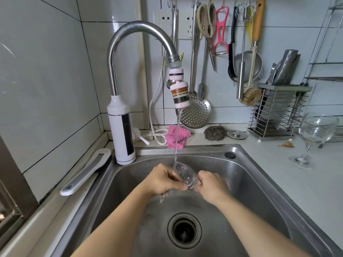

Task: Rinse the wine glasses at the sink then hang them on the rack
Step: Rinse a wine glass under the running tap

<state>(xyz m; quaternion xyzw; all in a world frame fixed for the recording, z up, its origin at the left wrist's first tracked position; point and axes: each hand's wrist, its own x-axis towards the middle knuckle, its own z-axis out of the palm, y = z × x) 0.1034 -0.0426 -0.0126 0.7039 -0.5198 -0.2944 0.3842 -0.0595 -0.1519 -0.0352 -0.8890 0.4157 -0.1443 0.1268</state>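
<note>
Both hands, fingers curled, grip a tilted wine glass (184, 176) under the tap stream (177, 138) over the sink (259, 182): left hand (164, 180) at 9 o'clock, right hand (212, 188) at 3. Second wine glass (316, 132) stands at 2 o'clock.

**A small home kitchen, seen at the sink**

A stainless steel sink (259, 182) is set into a pale countertop (274, 156) in a corner of white-tiled wall (46, 62). A curved chrome faucet (133, 28) with a clip-on water filter (181, 95) runs into the basin. Cooking tools hang from hooks on the back wall: scissors (206, 21), a pink peeler (221, 28), a perforated skimmer (195, 114), a mesh strainer (247, 58), a whisk (245, 13) and a wooden-handled brush (249, 98). Behind the sink lie a steel scourer (215, 133) and a pink cloth (178, 135), near a wire knife holder (278, 112) with knives in it. A wine glass (315, 132) stands upright on the counter at the right. Wall sockets (165, 20) sit behind the faucet's arch.
</note>
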